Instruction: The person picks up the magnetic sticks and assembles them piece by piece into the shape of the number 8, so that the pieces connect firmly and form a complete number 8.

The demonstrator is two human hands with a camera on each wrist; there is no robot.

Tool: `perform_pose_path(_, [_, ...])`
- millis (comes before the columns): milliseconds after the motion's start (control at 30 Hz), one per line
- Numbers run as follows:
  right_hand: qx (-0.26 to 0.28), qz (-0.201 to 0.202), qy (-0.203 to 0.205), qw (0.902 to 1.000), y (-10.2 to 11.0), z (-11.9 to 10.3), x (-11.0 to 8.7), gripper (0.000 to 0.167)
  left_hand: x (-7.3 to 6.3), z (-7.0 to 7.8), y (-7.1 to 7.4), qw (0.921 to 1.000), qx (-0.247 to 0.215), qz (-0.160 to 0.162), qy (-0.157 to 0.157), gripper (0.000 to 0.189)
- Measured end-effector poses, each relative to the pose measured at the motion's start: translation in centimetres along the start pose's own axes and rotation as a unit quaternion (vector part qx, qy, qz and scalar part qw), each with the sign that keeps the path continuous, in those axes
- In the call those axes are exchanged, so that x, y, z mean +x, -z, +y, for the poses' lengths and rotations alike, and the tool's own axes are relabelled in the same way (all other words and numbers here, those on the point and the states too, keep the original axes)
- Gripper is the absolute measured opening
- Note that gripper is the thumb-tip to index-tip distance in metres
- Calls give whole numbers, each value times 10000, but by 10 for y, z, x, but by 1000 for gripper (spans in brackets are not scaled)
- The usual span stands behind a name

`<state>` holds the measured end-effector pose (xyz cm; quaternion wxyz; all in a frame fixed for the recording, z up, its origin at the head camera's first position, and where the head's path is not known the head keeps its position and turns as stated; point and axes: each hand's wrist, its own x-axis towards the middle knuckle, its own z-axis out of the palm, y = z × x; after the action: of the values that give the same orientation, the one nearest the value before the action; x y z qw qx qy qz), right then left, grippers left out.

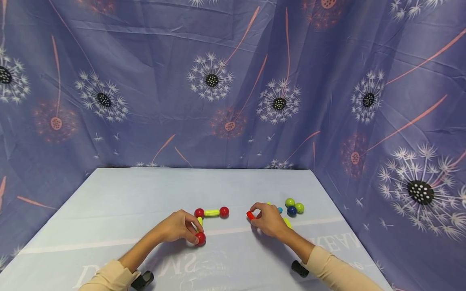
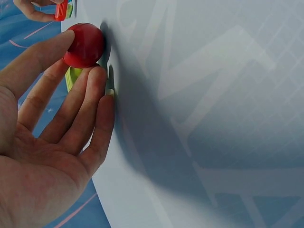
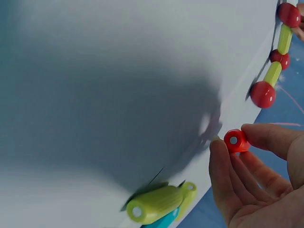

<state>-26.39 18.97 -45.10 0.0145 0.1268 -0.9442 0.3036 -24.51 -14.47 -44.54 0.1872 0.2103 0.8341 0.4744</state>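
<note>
My left hand (image 1: 177, 227) holds a red ball (image 1: 200, 239) between thumb and fingers, low over the table. That ball is the near end of an L-shaped chain: a yellow-green rod (image 1: 200, 220), a corner red ball (image 1: 199, 213), another yellow-green rod (image 1: 212, 213) and an end red ball (image 1: 224, 211). To the right, my right hand (image 1: 270, 220) pinches a short red rod (image 3: 235, 141) just above the table. A pale round magnet-like tip shows on the rod's end in the right wrist view. The red rod and the chain are apart.
Beyond my right hand lie two green balls (image 1: 289, 202), a dark blue ball (image 1: 292, 211), yellow-green rods (image 3: 159, 203) and a blue rod (image 3: 164, 219), partly hidden by the hand. A patterned curtain (image 1: 164, 81) stands behind the white-clothed table (image 1: 145, 186).
</note>
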Motion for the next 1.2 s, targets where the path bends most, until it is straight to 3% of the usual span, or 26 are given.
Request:
perform_pose_path(667, [235, -744, 259, 9966, -14, -30, -1, 22, -1, -2, 0, 10000, -40, -36, -4, 24])
perform_pose_path(1200, [321, -952, 591, 9932, -26, -45, 0, 19, 0, 0, 2, 10000, -22, -43, 14, 24])
